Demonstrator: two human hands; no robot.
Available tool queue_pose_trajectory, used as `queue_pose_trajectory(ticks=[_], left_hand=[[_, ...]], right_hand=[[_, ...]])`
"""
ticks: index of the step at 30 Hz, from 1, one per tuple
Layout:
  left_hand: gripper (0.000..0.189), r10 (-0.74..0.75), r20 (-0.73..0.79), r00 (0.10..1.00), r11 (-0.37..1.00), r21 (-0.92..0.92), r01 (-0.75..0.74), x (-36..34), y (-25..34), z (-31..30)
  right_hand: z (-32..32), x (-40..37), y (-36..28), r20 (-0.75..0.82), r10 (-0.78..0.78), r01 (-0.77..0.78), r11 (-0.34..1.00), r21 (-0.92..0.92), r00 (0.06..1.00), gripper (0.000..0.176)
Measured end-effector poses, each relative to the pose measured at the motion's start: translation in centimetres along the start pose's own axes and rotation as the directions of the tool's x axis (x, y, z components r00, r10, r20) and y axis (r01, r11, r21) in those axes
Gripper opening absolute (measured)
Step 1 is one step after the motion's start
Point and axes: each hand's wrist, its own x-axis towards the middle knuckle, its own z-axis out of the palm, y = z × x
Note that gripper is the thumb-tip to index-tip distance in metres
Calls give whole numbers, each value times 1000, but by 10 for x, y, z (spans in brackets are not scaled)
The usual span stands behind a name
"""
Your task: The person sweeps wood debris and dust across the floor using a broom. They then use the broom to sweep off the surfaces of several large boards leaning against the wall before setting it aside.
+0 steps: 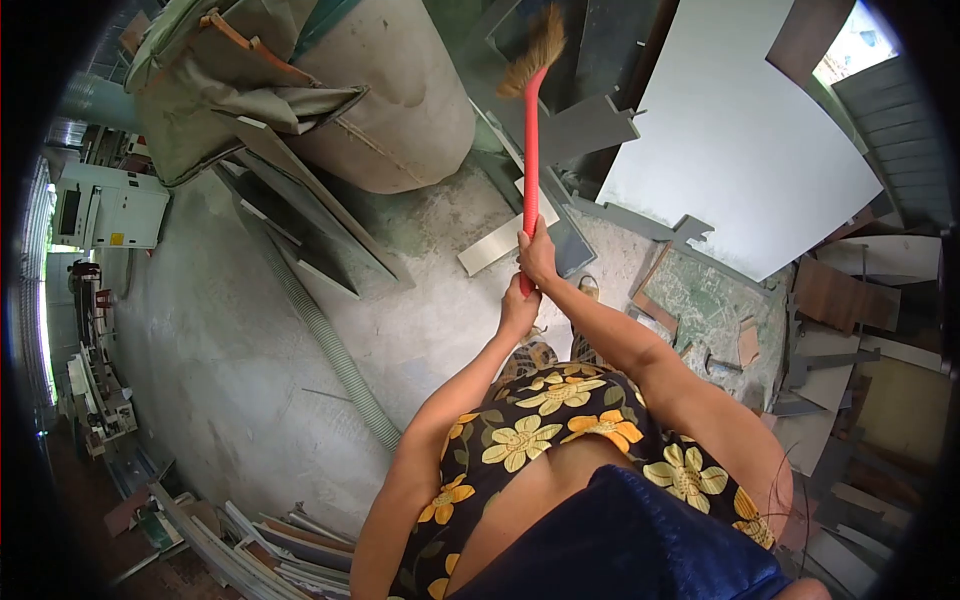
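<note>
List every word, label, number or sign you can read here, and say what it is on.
No legible text anywhere in this view.
On the white machine: a small yellow sticker, too small and blurred to read.
On the broom, gripped by the left hand and right hand: no lettering visible.

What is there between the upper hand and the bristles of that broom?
Only the bare red handle runs from the right hand to the bristles, as the head view shows; grey offcuts lie beneath.
</note>
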Motion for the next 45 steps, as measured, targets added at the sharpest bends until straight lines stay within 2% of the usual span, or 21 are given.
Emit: queue_pose_trajectory(ticks=[1,2,6,8,10,13,16,19,22,24,26,29,31,32,34,35,38,39,41,43,45], left_hand=[[29,16,-7,1000,1000,-14,-16,-14,9,-9],[29,36,-13,999,999,-29,-36,-25,20,-18],[35,21,-76,997,998,56,-17,-36,19,-8],[31,-91,-57,994,977,187,100,-18,6,10],[29,-199,75,977,966,182,183,4,-3,19],[27,-274,344,898,958,16,286,10,1,2],[33,-173,210,962,985,59,165,-31,3,-25],[35,-120,100,988,993,28,117,-68,-1,-38],[37,-185,59,981,983,23,184,-63,14,-31],[37,-37,-22,999,993,115,40,-35,15,-14],[20,-175,146,974,981,-54,184,2,21,-2],[11,-191,352,916,928,-241,286,18,41,-17],[10,-214,376,901,895,-295,336,-4,47,-39],[13,-164,351,922,914,-297,275,-18,32,-43],[22,-121,266,956,948,-255,191,-53,37,-58],[25,-90,227,970,938,-308,159,-67,35,-61],[32,40,69,997,945,-326,-15,-76,33,-59],[35,132,-12,991,961,-243,-131,-71,36,-58],[40,336,-141,931,937,-49,-346,-49,51,-58],[46,531,-226,817,846,84,-526,-16,72,-63],[46,644,-275,714,764,180,-619,13,112,-71]], right_hand=[[-3,-16,-15,1,-10,10,1000,16,1000,54],[-20,-41,-55,85,64,-73,991,111,994,54],[-21,-47,-54,99,-35,21,991,131,994,52],[-28,-32,-44,85,-30,23,997,77,996,48],[-18,1,6,73,11,-11,1000,-6,997,42],[-30,-9,-1,70,221,-221,975,-6,973,39],[-16,-48,-17,43,159,-163,979,124,986,29],[-9,-84,-36,118,100,-122,974,191,988,40],[-16,-78,-51,170,-1,-23,990,139,985,50],[-14,-44,-39,113,-10,-4,992,123,994,41],[-23,-12,-36,105,43,-54,993,105,994,38],[-25,7,-37,52,187,-187,982,12,981,33],[-12,1,-15,-7,16,-17,970,-242,1000,37],[-13,-23,-20,-25,-97,89,968,-237,995,35],[1,-50,-16,37,-51,50,998,32,998,33],[-10,-72,-45,161,28,-61,977,206,986,38],[-23,-97,-102,197,-101,23,932,361,975,45],[-26,-98,-116,176,-155,69,906,417,972,45],[-32,-86,-146,116,-260,163,836,524,958,46],[-37,-64,-179,59,-360,274,797,538,931,47],[-49,-40,-216,11,-444,367,755,543,896,47]])
